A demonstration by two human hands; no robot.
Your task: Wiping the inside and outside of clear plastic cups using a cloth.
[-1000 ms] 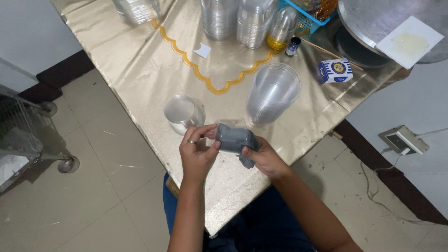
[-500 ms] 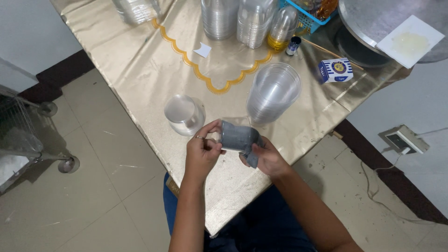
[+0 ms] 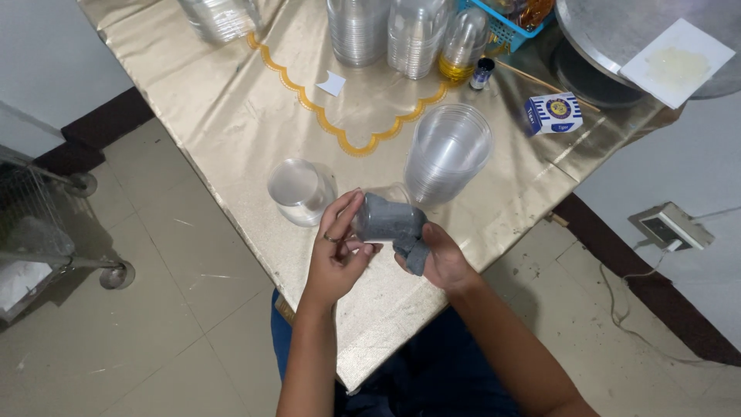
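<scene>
Fingers (image 3: pixel 349 220) of our left hand (image 3: pixel 337 259) clamp a clear plastic cup (image 3: pixel 384 216) lying sideways above the gold surface (image 3: pixel 231 116), its long axis running toward our right hand (image 3: pixel 440 259), whose fingers push a grey cloth (image 3: pixel 405 235) inside.

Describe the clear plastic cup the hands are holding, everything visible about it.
The small clear plastic cup lies on its side above the gold tablecloth, held between both hands. A grey cloth fills it and trails out over the right hand. The left hand grips its rim end. Its walls look thin and transparent.
</scene>
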